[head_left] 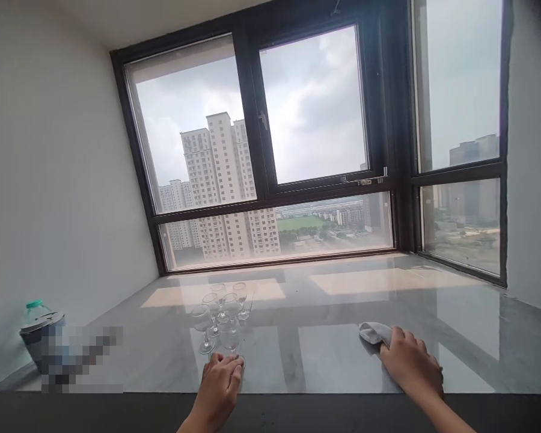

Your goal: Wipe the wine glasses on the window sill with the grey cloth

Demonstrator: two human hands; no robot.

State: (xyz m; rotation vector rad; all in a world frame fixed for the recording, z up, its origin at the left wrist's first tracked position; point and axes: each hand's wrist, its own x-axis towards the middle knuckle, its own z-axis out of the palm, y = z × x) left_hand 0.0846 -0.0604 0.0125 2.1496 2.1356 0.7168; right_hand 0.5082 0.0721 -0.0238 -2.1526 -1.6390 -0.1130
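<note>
Several clear stemmed wine glasses (202, 322) stand upright in a cluster on the glossy stone sill. My left hand (220, 382) is at the sill's front edge, its fingers closed at the foot of the nearest wine glass (231, 337). The fingers partly hide that foot. To the right, my right hand (410, 361) rests on the sill, wrapped over a bunched white cloth (375, 332). One end of the cloth sticks out to the left of the fingers, and the rest is covered by the hand.
A dark bin-like container (36, 343) with a teal-capped bottle (35, 310) stands at the far left by the wall; a blurred patch covers the area beside it. Dark-framed windows (259, 204) rise behind the sill (329, 367), with tall buildings outside.
</note>
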